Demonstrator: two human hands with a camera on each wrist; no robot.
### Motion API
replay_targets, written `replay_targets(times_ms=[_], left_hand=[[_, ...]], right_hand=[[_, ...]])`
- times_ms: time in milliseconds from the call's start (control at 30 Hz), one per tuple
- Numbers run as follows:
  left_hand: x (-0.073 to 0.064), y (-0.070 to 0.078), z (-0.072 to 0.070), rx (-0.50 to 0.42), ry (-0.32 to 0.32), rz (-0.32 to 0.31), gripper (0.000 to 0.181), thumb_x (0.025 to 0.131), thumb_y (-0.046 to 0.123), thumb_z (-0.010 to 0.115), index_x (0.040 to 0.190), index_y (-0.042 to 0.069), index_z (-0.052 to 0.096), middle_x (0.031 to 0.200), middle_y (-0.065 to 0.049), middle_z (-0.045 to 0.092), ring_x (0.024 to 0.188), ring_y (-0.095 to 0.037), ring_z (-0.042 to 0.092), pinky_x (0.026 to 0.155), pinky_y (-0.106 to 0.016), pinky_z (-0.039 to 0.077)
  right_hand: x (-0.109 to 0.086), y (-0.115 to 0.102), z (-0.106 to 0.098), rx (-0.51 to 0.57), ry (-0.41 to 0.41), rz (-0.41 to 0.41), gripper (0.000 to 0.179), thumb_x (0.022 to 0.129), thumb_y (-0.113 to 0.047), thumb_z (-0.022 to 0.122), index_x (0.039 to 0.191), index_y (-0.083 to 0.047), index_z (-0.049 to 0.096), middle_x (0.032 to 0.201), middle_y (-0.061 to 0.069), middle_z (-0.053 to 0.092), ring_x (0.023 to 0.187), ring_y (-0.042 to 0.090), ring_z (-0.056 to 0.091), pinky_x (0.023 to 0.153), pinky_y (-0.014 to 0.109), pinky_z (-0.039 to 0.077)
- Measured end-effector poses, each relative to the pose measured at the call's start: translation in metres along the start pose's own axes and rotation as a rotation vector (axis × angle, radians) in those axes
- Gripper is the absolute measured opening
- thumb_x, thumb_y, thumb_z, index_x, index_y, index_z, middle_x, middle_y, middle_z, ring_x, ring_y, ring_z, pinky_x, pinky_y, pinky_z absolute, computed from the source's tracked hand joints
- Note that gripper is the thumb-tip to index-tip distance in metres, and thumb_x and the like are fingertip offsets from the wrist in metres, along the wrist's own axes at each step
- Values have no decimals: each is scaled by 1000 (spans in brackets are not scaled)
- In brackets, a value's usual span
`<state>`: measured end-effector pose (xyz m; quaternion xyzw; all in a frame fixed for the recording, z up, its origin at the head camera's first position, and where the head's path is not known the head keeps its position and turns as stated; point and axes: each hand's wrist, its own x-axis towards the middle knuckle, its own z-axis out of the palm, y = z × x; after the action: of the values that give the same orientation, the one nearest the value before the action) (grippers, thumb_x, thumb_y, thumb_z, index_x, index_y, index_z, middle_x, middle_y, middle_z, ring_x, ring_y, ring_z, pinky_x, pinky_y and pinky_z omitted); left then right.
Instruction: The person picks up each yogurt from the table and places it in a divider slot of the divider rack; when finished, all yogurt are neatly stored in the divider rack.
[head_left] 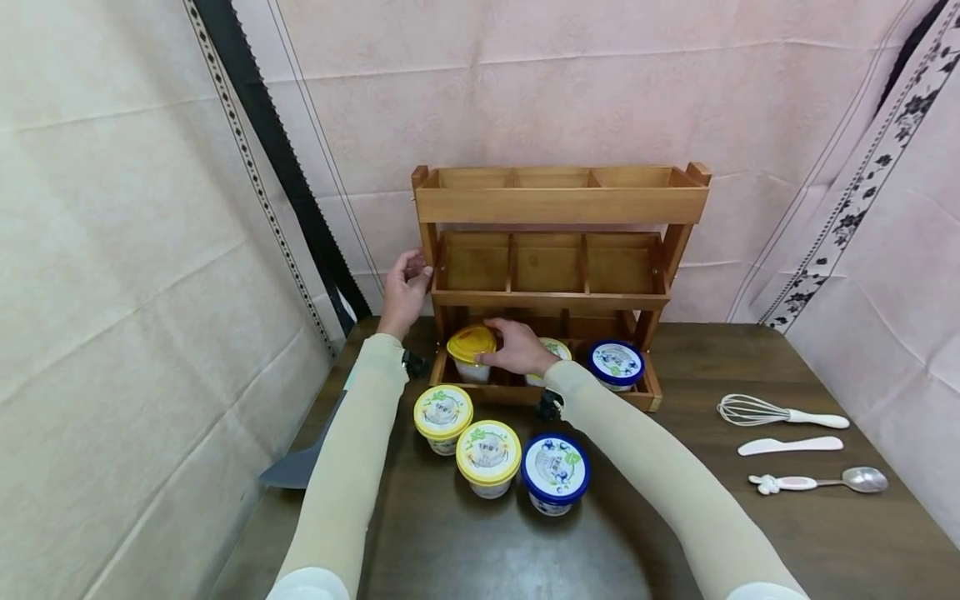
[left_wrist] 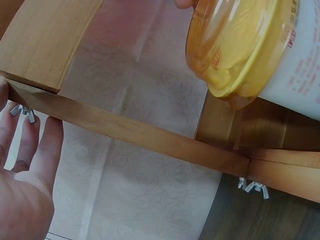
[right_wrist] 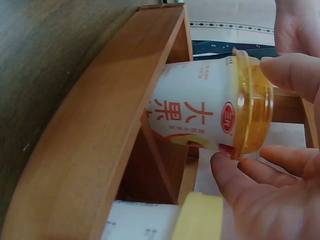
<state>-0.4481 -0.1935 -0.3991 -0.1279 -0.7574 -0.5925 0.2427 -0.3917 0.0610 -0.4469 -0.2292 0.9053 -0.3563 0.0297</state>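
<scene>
- My left hand point(head_left: 406, 287) is left of the middle of the frame, on the left side post of the wooden rack point(head_left: 562, 205). My thumb is on one side and my fingers are on the other, so I hold the post lightly. In the left wrist view, a silver wing nut point(left_wrist: 23, 113) is by my fingers.
- Next, on the brown table point(head_left: 423, 550), is the back yellow-lid tub point(head_left: 443, 417), with its lid up.
- The orange-lid tub point(head_left: 472, 354) is near the middle of the frame, in the left box of the rack's bottom row. Its lid points up and its base points down, so its long way goes up and down. In the right wrist view, the lid points right. The front board hides its base, so I cannot tell if it touches the floor of the box.
- The front yellow-lid tub point(head_left: 489, 458) is low in the frame, lid up.
- My right hand point(head_left: 517, 346) is partly curled. My thumb and fingers hold the orange lid.
- The middle yellow-lid tub point(head_left: 557, 348) is partly behind that hand.
- One blue-lid tub point(head_left: 555, 472) is lower down, on the table; another blue-lid tub point(head_left: 617, 364) is in the right box.
- At the right, a whisk point(head_left: 780, 412), a white knife point(head_left: 791, 445) and a spoon point(head_left: 819, 481) lie sideways.
</scene>
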Motion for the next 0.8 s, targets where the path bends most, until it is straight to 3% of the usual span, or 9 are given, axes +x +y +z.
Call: replay_targets(times_ms=[333,633,800], left_hand=[[0,0,0,4,2,-10,35,106,20,66,141,17,62,130,-10,65,124,-29,62,107,-49,52],[-1,2,1,-4,-1,-21,36,106,20,66,142,17,62,132,-11,64,125,-30,61,108,-50,51],[-1,2,1,-2,-2,-31,36,106,21,65,142,17,62,132,-11,64,126,-30,60,110,-50,50]], right_hand=[[-20,-7,-13,94,17,-57,76,95,-36,80,156,-7,48,159,15,53,142,32,55,112,45,53],[-55,-8,-26,168,0,-57,71,98,-38,77,157,-14,47,158,15,52,144,36,53,111,48,53],[-76,-6,-32,173,-12,-86,66,99,-40,75,156,-20,49,156,11,55,143,30,55,110,47,54]])
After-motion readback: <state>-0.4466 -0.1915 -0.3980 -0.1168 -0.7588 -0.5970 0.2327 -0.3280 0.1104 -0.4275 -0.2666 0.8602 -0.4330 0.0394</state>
